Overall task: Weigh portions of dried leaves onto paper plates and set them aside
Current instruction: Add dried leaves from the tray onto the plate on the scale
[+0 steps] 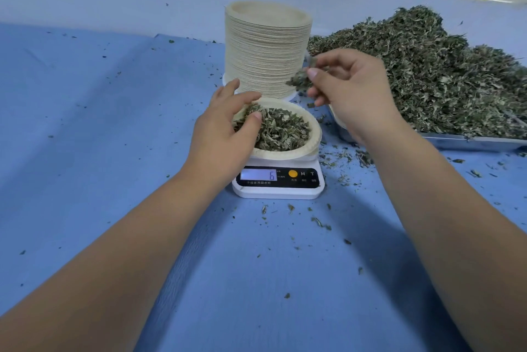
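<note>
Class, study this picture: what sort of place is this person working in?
Probably a herb or tea packing bench: a digital scale carries a paper plate of leaves, a tall stack of spare plates stands behind it, and a metal tray is heaped with dried leaves.

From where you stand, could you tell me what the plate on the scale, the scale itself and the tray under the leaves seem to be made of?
Plate: matte cream with a crimped rim, likely pressed paper or pulp.
Scale: smooth white body, glossy black panel, probably plastic.
Tray: shiny grey rim, apparently metal, perhaps stainless steel.
</note>
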